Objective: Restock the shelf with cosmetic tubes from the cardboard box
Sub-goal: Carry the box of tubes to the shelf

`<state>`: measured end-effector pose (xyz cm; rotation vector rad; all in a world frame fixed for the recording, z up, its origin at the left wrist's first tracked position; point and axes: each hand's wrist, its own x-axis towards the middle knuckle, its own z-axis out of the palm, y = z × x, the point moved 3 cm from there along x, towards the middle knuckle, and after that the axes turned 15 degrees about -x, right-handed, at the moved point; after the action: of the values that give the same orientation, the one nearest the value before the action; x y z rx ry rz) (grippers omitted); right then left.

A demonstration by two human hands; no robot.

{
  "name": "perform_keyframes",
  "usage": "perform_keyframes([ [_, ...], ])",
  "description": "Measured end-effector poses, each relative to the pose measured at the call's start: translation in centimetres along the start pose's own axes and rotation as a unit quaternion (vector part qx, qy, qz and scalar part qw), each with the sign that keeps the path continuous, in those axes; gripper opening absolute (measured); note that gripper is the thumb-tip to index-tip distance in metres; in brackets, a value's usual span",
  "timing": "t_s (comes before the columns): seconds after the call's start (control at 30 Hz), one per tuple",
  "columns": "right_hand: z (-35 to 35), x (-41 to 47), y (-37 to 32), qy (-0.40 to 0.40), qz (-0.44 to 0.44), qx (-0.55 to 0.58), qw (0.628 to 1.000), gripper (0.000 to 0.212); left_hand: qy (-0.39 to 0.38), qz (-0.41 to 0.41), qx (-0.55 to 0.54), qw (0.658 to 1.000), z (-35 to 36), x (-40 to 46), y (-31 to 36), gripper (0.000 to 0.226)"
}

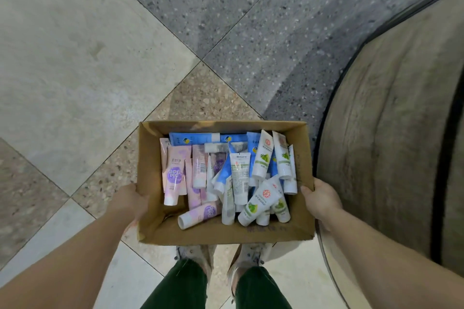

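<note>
Both my arms reach down and forward. My left hand grips the left wall of the cardboard box, fingers curled under it; my right hand clamps the right wall, thumb over the rim. Cosmetic tubes lie jumbled inside. Below are the tiled floor and my shoes; a curved wooden surface stands at right.

Tiled floor under two shoes.
</note>
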<state>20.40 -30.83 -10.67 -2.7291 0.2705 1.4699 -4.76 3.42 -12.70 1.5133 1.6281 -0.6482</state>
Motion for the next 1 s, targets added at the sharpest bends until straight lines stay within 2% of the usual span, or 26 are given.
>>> perform_keyframes([
  [0.17,-8.3,-8.9,-2.8,0.037,-0.037,-0.039,0.998,0.032,-0.02,0.016,-0.021,0.999,-8.2,-7.5,3.3,0.015],
  [0.3,-16.6,-17.8,-6.6,0.121,-0.066,-0.032,0.99,0.029,0.009,0.079,-0.004,0.997,-17.4,-16.1,9.7,0.012],
  [0.47,-28.1,-28.9,-13.3,0.24,-0.107,0.035,0.964,0.038,0.123,0.173,-0.029,0.977,-29.5,-25.0,18.6,0.018],
  [0.6,-37.8,-35.5,-18.8,0.302,-0.16,0.022,0.94,0.038,0.207,0.232,-0.05,0.949,-38.2,-31.2,27.0,0.035],
  [0.77,-49.6,-38.1,-25.1,0.346,-0.191,0.024,0.918,0.044,0.276,0.316,-0.033,0.907,-46.4,-35.5,39.1,0.031],
  [0.9,-59.3,-37.2,-30.1,0.353,-0.211,0.049,0.91,0.031,0.286,0.342,0.103,0.889,-50.6,-38.1,49.2,0.031],
  [1.0,-66.8,-36.1,-34.0,0.347,-0.221,0.028,0.911,0.03,0.271,0.333,0.145,0.891,-52.8,-39.2,56.6,0.033],
])
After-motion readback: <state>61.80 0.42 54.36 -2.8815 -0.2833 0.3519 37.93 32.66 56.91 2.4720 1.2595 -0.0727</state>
